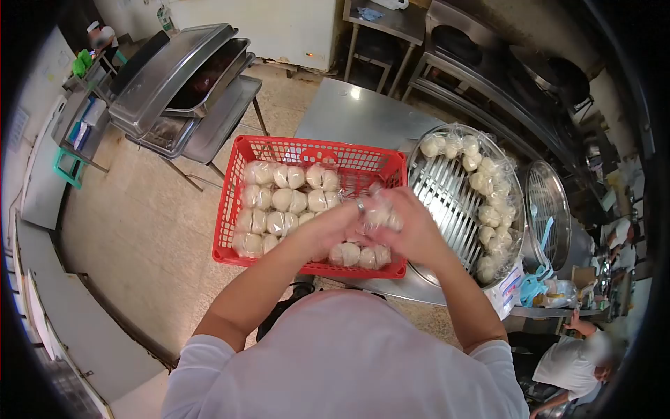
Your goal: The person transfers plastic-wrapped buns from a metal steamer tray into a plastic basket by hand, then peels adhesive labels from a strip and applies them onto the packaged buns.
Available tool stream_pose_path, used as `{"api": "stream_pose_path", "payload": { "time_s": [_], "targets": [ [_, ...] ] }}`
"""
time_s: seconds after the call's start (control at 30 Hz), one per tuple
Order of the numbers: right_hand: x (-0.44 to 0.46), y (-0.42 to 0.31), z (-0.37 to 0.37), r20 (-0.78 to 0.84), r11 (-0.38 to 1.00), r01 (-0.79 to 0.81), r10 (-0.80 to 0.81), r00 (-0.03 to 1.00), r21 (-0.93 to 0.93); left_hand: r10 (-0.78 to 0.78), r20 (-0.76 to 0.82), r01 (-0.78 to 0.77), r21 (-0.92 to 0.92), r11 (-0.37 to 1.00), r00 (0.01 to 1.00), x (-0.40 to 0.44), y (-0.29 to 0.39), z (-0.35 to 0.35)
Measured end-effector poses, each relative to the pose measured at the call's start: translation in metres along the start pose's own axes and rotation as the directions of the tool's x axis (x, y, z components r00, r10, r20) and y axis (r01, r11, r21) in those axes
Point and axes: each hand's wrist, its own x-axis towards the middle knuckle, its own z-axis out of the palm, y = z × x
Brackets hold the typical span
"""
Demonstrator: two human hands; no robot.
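A bag of white buns in clear plastic is between my two hands, above the right part of a red plastic crate. My left hand, with a ring on one finger, closes on the bag from the left. My right hand grips it from the right, its fingers partly hidden and a little blurred. Rows of wrapped bun packs fill the crate's left and middle. More wrapped packs lie at its near right, below my hands.
Right of the crate, a round slatted steamer tray carries wrapped buns along its far and right edges. Another round rack stands beyond it. Metal trays with lids are at left. Co-workers appear at lower right and far left.
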Motion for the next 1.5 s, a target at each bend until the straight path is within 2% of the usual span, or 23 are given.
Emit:
{"api": "stream_pose_path", "payload": {
  "time_s": [0.03, 0.1, 0.13, 0.2, 0.23, 0.27, 0.37, 0.47, 0.57, 0.67, 0.77, 0.87, 0.97, 1.07, 1.17, 1.27, 1.37, 1.47, 1.5],
  "targets": [
    [0.005, 0.008, -0.003, -0.005, 0.999, -0.047, 0.047, 0.999, -0.012, 0.130, -0.067, -0.114, 0.198, 0.974, 0.989, 0.017, -0.010, -0.024],
    [0.014, 0.027, -0.005, -0.014, 0.986, -0.154, 0.153, 0.988, -0.062, 0.406, -0.108, -0.274, 0.579, 0.768, 0.908, 0.059, -0.037, -0.076],
    [0.016, 0.034, -0.004, -0.017, 0.974, -0.208, 0.207, 0.978, -0.087, 0.421, -0.018, -0.175, 0.893, 0.414, 0.907, 0.057, -0.039, -0.078],
    [0.022, 0.035, 0.007, 0.130, 0.958, -0.262, 0.276, 0.952, -0.113, 0.430, 0.063, -0.053, 0.998, -0.035, 0.900, 0.053, -0.055, -0.068],
    [0.024, 0.035, 0.016, 0.203, 0.949, -0.288, 0.309, 0.929, -0.128, 0.421, 0.102, 0.014, 0.965, -0.264, 0.901, 0.052, -0.062, -0.064],
    [0.023, 0.041, 0.030, 0.255, 0.950, -0.248, 0.292, 0.922, -0.191, 0.361, 0.055, 0.077, 0.937, -0.341, 0.931, 0.054, -0.064, -0.062],
    [0.029, 0.062, 0.071, 0.470, 0.887, -0.230, 0.414, 0.779, -0.400, 0.289, -0.063, 0.189, 0.882, -0.432, 0.955, 0.046, -0.046, -0.052],
    [0.021, 0.112, 0.104, 0.540, 0.944, -0.099, 0.264, 0.799, -0.315, 0.365, -0.012, 0.182, 0.882, -0.434, 0.931, 0.057, -0.057, -0.072],
    [0.033, 0.110, 0.103, 0.642, 0.951, -0.222, 0.310, 0.701, -0.217, 0.384, 0.012, 0.157, 0.899, -0.408, 0.923, 0.057, -0.053, -0.074],
    [0.020, 0.091, 0.097, 0.528, 0.885, 0.095, 0.183, 0.829, -0.455, 0.413, 0.056, 0.144, 0.888, -0.437, 0.909, 0.047, -0.045, -0.065],
    [0.028, 0.065, 0.084, 0.568, 0.794, 0.142, 0.285, 0.772, -0.592, 0.375, 0.024, 0.151, 0.889, -0.431, 0.927, 0.048, -0.043, -0.066],
    [0.031, 0.084, 0.095, 0.591, 0.854, 0.014, 0.348, 0.727, -0.520, 0.380, 0.030, 0.157, 0.879, -0.451, 0.924, 0.049, -0.044, -0.066],
    [0.038, 0.097, 0.092, 0.620, 0.876, -0.047, 0.378, 0.687, -0.481, 0.380, 0.017, 0.153, 0.899, -0.410, 0.925, 0.053, -0.045, -0.070],
    [0.036, 0.094, 0.093, 0.586, 0.874, -0.065, 0.376, 0.718, -0.482, 0.376, 0.033, 0.134, 0.902, -0.410, 0.926, 0.052, -0.044, -0.070],
    [0.029, 0.090, 0.105, 0.529, 0.846, 0.034, 0.301, 0.794, -0.532, 0.420, 0.049, 0.147, 0.895, -0.421, 0.906, 0.054, -0.050, -0.076],
    [0.032, 0.098, 0.099, 0.555, 0.876, 0.019, 0.288, 0.781, -0.482, 0.389, -0.017, 0.187, 0.896, -0.404, 0.921, 0.050, -0.041, -0.070],
    [0.024, 0.104, 0.099, 0.494, 0.865, -0.040, 0.322, 0.808, -0.499, 0.410, -0.015, 0.187, 0.904, -0.383, 0.912, 0.048, -0.039, -0.068],
    [0.021, 0.091, 0.107, 0.476, 0.838, -0.099, 0.398, 0.784, -0.537, 0.401, 0.032, 0.154, 0.893, -0.423, 0.916, 0.047, -0.041, -0.068],
    [0.023, 0.087, 0.111, 0.451, 0.837, -0.061, 0.352, 0.820, -0.543, 0.403, 0.029, 0.158, 0.892, -0.423, 0.915, 0.048, -0.040, -0.070]
  ]
}}
